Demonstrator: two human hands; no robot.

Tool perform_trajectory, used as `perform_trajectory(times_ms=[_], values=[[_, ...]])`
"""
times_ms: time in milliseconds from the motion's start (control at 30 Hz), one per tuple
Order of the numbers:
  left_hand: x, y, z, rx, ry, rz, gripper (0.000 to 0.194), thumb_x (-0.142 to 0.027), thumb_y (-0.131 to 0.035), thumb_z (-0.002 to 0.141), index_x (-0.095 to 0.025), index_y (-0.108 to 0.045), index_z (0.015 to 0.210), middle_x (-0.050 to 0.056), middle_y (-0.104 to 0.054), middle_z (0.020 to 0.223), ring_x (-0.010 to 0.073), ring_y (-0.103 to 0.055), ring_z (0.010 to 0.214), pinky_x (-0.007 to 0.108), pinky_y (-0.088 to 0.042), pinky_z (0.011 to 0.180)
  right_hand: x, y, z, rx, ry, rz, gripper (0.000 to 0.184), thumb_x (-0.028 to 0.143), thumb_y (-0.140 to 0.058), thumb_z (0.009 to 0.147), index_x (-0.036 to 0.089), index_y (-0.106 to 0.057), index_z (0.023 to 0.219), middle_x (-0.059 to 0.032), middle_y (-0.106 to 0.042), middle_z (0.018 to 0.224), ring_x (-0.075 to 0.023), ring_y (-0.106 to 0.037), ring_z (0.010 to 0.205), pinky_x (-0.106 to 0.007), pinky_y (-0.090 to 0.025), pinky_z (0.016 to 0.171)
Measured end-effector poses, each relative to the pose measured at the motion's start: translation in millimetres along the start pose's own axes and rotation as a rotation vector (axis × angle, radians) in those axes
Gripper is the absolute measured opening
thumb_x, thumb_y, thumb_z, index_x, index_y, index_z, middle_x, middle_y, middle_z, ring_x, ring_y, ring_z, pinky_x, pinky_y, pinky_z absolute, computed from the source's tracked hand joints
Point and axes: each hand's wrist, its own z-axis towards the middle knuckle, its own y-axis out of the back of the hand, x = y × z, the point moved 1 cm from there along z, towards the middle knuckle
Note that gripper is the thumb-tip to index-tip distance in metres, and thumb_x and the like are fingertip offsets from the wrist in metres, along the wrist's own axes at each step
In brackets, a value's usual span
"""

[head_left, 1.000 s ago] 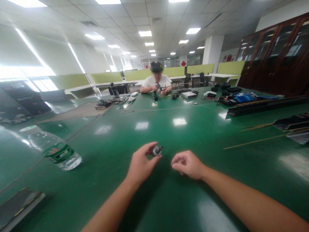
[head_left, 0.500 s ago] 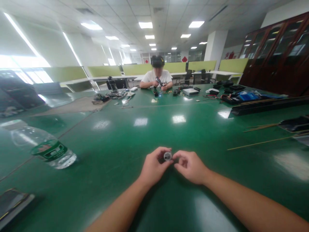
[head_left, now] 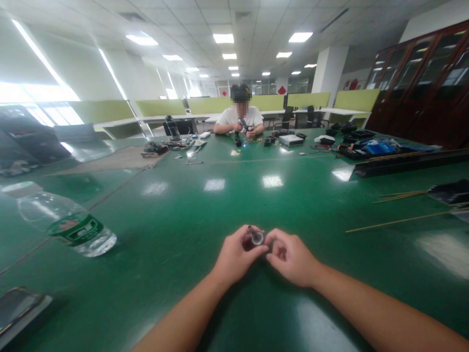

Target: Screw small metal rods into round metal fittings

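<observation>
Between the thumb and fingers of my left hand [head_left: 236, 252] is a small round silver-grey metal part [head_left: 257, 238] with a ringed face. A short dark stem sticks up at its upper left, tilted. My right hand [head_left: 293, 256] is beside the part's right edge, its fingers curled in and thumb close to the index finger. Whether those fingertips touch the part or pinch something small is hidden. Both hands are just above the green tabletop [head_left: 183, 220].
A water bottle [head_left: 78, 227] lies tilted at left, above a dark flat device [head_left: 18, 310]. Thin sticks [head_left: 399, 225] reach in from the right. Across the table a person [head_left: 240, 117] holds a dark tool among electronic parts. A long black tray [head_left: 403, 164] stands at right.
The metal part has turned in my left hand, so the dark stem now shows at its upper left. My right fingers have shifted slightly right and down.
</observation>
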Motion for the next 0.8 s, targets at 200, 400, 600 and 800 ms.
perform_trajectory(times_ms=[200,400,600,800], values=[[-0.4,-0.1,0.2,-0.001,-0.005,-0.009,0.030,-0.028,-0.077,0.076,-0.017,-0.062,0.100,0.006,-0.073,0.096,0.0200,-0.070,0.089,0.031,-0.054,0.085,0.8,0.4,-0.1,0.003,-0.006,-0.003,0.021,0.012,-0.060,0.078,0.020,-0.058,0.097,0.0075,-0.056,0.057,-0.0086,-0.048,0.047,-0.019,-0.034,0.049],[-1.6,0.0,-0.6,-0.052,-0.050,0.095,0.027,-0.021,-0.076,0.076,-0.019,-0.065,0.100,0.003,-0.071,0.095,0.0177,-0.067,0.086,0.028,-0.052,0.079,-1.7,2.0,2.4,-0.111,-0.043,-0.008,0.015,0.015,-0.060,0.078,0.019,-0.055,0.091,0.0065,-0.055,0.058,-0.0101,-0.048,0.049,-0.021,-0.034,0.049],[-5.4,0.9,-3.1,-0.150,-0.110,0.216,0.025,-0.017,-0.074,0.075,-0.019,-0.066,0.098,0.002,-0.069,0.097,0.0161,-0.064,0.086,0.027,-0.051,0.077,-4.3,5.1,4.8,-0.225,-0.022,-0.101,0.023,0.015,-0.059,0.074,0.020,-0.041,0.060,0.0054,-0.045,0.053,-0.0099,-0.042,0.050,-0.022,-0.030,0.050],[-4.6,1.5,-4.5,-0.201,-0.159,0.292,0.023,-0.021,-0.074,0.075,-0.021,-0.067,0.097,0.003,-0.069,0.097,0.0176,-0.063,0.086,0.030,-0.051,0.078,-3.3,5.5,2.1,-0.175,-0.014,-0.028,0.013,0.008,-0.055,0.067,0.020,-0.053,0.072,0.0061,-0.049,0.054,-0.0098,-0.043,0.049,-0.021,-0.031,0.048]])
